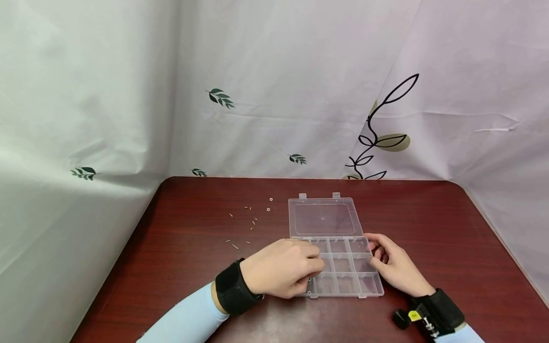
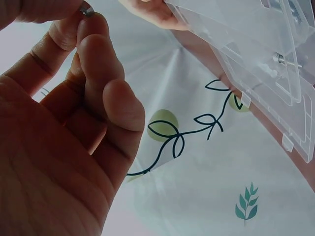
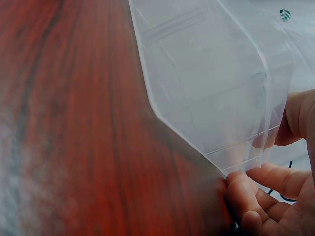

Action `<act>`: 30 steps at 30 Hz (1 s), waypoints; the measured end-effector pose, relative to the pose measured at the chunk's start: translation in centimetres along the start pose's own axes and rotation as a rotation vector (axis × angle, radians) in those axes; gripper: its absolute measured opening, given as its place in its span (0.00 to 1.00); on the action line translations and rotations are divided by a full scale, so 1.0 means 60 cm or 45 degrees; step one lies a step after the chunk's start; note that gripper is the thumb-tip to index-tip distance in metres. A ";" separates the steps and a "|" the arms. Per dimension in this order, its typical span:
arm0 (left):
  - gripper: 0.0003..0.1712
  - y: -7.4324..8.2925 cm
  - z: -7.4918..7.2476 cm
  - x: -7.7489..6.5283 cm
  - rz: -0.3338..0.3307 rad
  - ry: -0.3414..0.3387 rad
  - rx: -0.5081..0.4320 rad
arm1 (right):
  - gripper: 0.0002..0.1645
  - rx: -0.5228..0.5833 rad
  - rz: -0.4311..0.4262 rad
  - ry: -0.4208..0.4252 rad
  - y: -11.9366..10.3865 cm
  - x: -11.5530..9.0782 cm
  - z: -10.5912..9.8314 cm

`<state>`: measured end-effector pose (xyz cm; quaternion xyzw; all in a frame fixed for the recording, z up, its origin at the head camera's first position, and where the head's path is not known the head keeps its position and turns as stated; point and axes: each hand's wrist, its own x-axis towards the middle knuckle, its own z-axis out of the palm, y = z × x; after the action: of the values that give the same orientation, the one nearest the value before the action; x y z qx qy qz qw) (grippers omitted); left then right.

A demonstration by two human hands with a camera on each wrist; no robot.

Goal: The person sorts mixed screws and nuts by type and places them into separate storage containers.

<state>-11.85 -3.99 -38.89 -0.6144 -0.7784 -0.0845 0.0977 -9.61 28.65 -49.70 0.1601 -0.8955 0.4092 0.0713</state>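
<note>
A clear plastic compartment box (image 1: 344, 275) lies on the table with its lid (image 1: 324, 218) swung back. Over the box's left compartments is my left hand (image 1: 285, 267). Between its thumb and fingertip it pinches a small shiny metal piece (image 2: 87, 10), mostly covered by the fingers. My right hand (image 1: 396, 267) holds the box's right side, thumb and fingers at the wall; in the right wrist view its fingers (image 3: 242, 195) meet the clear plastic corner. Small ring-shaped bits (image 1: 310, 279) show in a left compartment, and a metal screw (image 2: 280, 58) shows through the plastic in the left wrist view.
Several tiny metal pins or screws (image 1: 235, 247) lie scattered on the dark red table (image 1: 188, 267) left of the box. Two small rings (image 1: 268, 209) lie near the lid's left side. A white patterned cloth (image 1: 274, 95) hangs behind the table.
</note>
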 end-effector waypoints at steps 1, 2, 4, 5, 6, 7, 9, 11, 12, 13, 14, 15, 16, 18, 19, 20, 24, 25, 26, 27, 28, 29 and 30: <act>0.06 0.000 0.001 0.000 -0.005 -0.005 -0.001 | 0.32 0.002 -0.001 0.002 0.000 0.000 0.000; 0.09 -0.001 0.001 -0.001 -0.012 -0.015 -0.009 | 0.32 0.004 -0.001 0.002 0.001 0.001 0.000; 0.22 -0.001 0.002 -0.001 -0.025 -0.034 -0.025 | 0.32 0.003 -0.003 0.004 0.001 0.001 0.001; 0.31 -0.002 0.002 -0.002 -0.033 -0.045 -0.034 | 0.32 0.001 -0.004 0.004 0.001 0.001 0.001; 0.39 -0.003 0.002 -0.002 -0.044 -0.056 -0.040 | 0.32 -0.001 -0.005 0.004 0.002 0.001 0.001; 0.43 -0.004 0.002 -0.003 -0.058 -0.068 -0.050 | 0.32 -0.003 -0.005 0.004 0.002 0.001 0.001; 0.46 -0.006 0.001 -0.004 -0.078 -0.075 -0.065 | 0.32 -0.005 -0.003 0.004 0.001 0.001 0.001; 0.45 -0.011 0.000 -0.005 -0.095 -0.066 -0.063 | 0.32 -0.004 0.001 0.003 0.001 0.000 0.001; 0.44 -0.015 0.000 -0.005 -0.106 -0.058 -0.061 | 0.32 -0.003 0.003 0.002 0.000 0.000 0.001; 0.42 -0.018 0.000 -0.006 -0.114 -0.040 -0.057 | 0.32 -0.002 0.003 0.001 0.000 0.000 0.000; 0.41 -0.024 0.000 -0.006 -0.127 -0.030 -0.050 | 0.32 -0.002 0.003 -0.001 0.000 0.000 0.000; 0.40 -0.030 0.000 -0.007 -0.139 -0.019 -0.042 | 0.32 -0.001 0.004 -0.001 0.000 0.000 0.000; 0.38 -0.037 0.000 -0.009 -0.155 -0.008 -0.032 | 0.32 -0.001 0.005 -0.001 -0.001 0.000 0.000; 0.36 -0.054 0.004 -0.013 -0.194 0.016 -0.024 | 0.32 0.000 0.006 0.000 -0.001 0.000 0.000; 0.35 -0.063 0.007 -0.015 -0.217 0.022 -0.022 | 0.32 -0.001 0.006 0.001 -0.001 0.000 0.001; 0.35 -0.074 0.011 -0.018 -0.243 0.020 -0.019 | 0.32 -0.001 0.007 0.002 0.000 0.000 0.001; 0.33 -0.112 0.025 -0.031 -0.354 0.027 -0.018 | 0.32 -0.003 0.004 0.006 -0.001 0.000 0.001; 0.33 -0.120 0.027 -0.034 -0.387 0.025 -0.025 | 0.32 -0.004 0.003 0.007 -0.001 0.000 0.001; 0.33 -0.128 0.029 -0.037 -0.419 0.021 -0.027 | 0.32 -0.004 0.002 0.007 -0.001 0.000 0.001; 0.33 -0.135 0.032 -0.040 -0.450 0.018 -0.034 | 0.32 -0.003 0.002 0.007 -0.002 0.000 0.000; 0.33 -0.141 0.034 -0.043 -0.480 0.014 -0.034 | 0.32 -0.003 0.003 0.006 -0.002 0.000 0.000; 0.32 -0.147 0.037 -0.046 -0.508 0.012 -0.025 | 0.32 -0.003 0.004 0.007 -0.002 0.000 0.000; 0.32 -0.153 0.040 -0.048 -0.535 0.011 -0.021 | 0.32 -0.003 0.005 0.006 -0.002 0.000 0.000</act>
<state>-20.23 -8.23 -42.04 -0.4389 -0.8883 -0.1118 0.0762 -9.58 28.58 -49.64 0.1575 -0.8960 0.4087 0.0727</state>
